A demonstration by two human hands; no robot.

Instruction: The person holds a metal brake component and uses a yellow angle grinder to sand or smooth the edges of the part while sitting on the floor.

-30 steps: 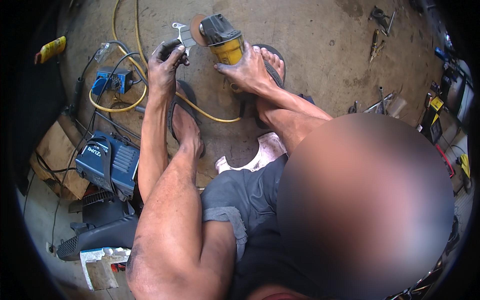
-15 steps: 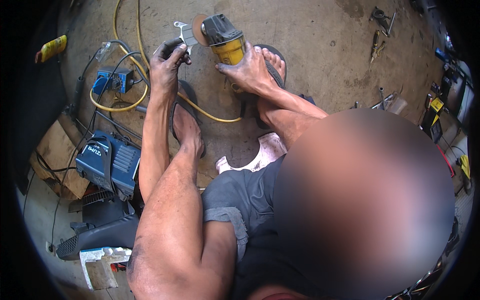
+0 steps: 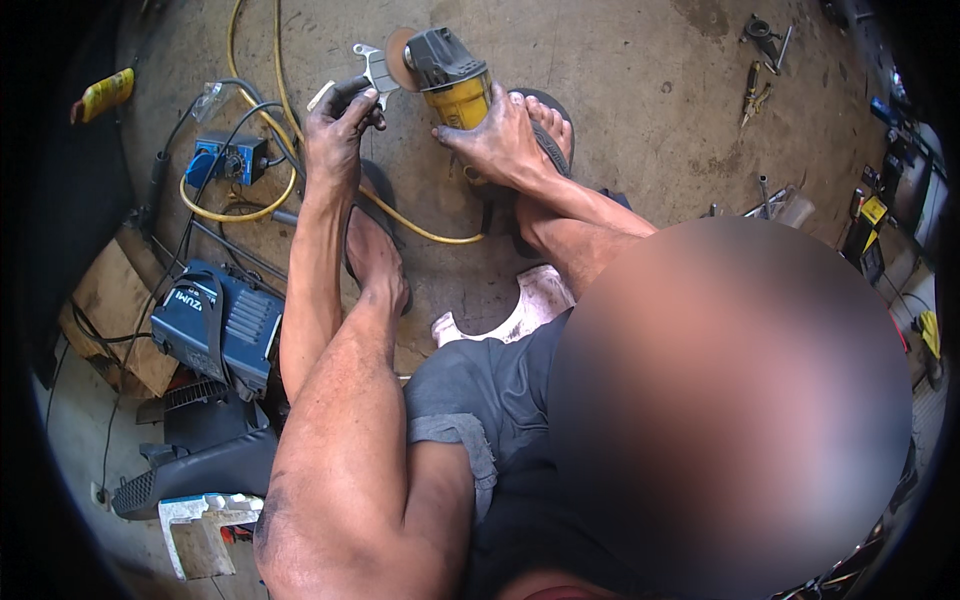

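My right hand (image 3: 497, 138) wraps round the yellow body of an angle grinder (image 3: 459, 98), whose grey head points up and away from me. The reddish-brown disc (image 3: 401, 59) on the grinder stands at the edge of a small silver metal bracket (image 3: 378, 72); whether they touch I cannot tell. Pinched in my left hand (image 3: 341, 118), the bracket is held by its near end, and a lobe with a hole sticks out at its far end. The fingers of my left hand look blackened. Part of the right fingers is hidden behind the grinder.
A yellow cord (image 3: 420, 234) curves across the floor between my feet. To the left lie a blue control box (image 3: 228, 160), a blue welding machine (image 3: 218, 325) and a yellow bottle (image 3: 107, 95). Pliers (image 3: 752, 95) rest at the far right. A pale cloth (image 3: 520, 312) lies beneath me.
My left hand has shifted and turned slightly, tilting the bracket beside the disc. The grinder and my right hand have stayed nearly in place.
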